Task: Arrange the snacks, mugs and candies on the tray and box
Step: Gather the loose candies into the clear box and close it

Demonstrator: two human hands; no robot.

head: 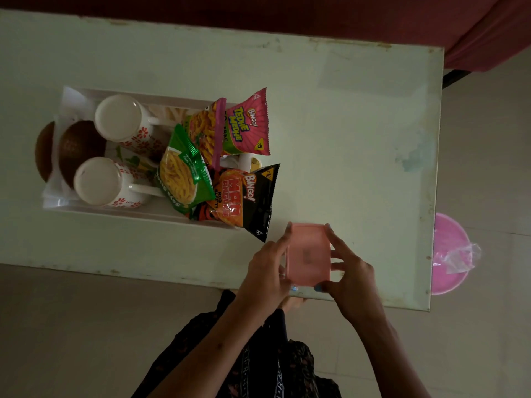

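A small pink box (309, 254) is held between both hands near the table's front edge. My left hand (265, 272) grips its left side and my right hand (349, 278) grips its right side. To the left stands a white tray (115, 211). On it two floral white mugs (120, 119) (100, 180) lie on their sides. Beside them lie a pink Bingo packet (247, 124), a green snack packet (184, 173) and a black-and-orange Bingo packet (247, 199). No candies can be made out.
Two brown round objects (77, 147) (44, 150) sit at the tray's left end. The pale table (344, 124) ends at right, where a pink bucket (448, 254) with a plastic bag stands on the floor. A dark red cloth (488, 30) lies beyond the far edge.
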